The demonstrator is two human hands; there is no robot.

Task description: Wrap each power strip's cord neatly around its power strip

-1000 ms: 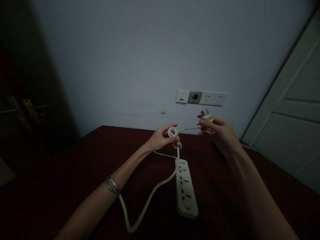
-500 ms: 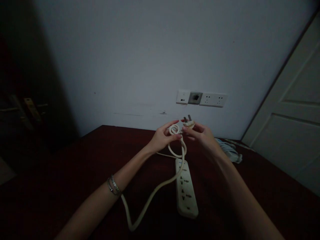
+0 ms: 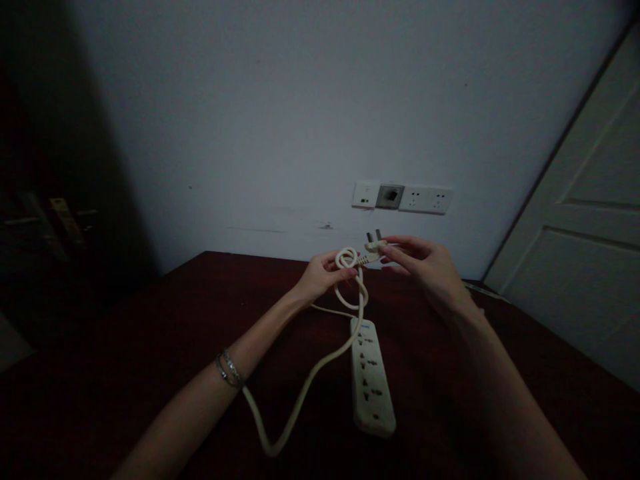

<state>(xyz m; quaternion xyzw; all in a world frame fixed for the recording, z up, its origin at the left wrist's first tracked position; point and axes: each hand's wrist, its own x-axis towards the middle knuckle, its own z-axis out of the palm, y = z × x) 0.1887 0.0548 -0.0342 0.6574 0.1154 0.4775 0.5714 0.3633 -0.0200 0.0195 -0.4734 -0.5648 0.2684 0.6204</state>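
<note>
My left hand (image 3: 323,275) pinches a looped part of a white power cord (image 3: 347,259), thumb in front and fingers behind. The cord is wound in a small knot-like coil there, with a bigger loop hanging below. My right hand (image 3: 417,260) grips the white plug (image 3: 375,248) at the cord's end by its right side, prongs pointing up. Beneath the hands, a white power strip (image 3: 373,380) lies lengthwise on the dark red table. A slack stretch of cord sags toward me, left of the strip, and passes behind my left forearm.
Wall sockets (image 3: 426,199) and a grey-framed switch plate (image 3: 390,196) are set in the wall behind the dark red table (image 3: 175,333). A white panelled door (image 3: 590,253) stands at the right. At the far left is a dark door with a brass latch plate (image 3: 65,217).
My right hand has shifted right and holds the plug more by its side, showing the cord's ribbed neck. My right arm now covers the bundled cable on the table. The left hand barely moved.
</note>
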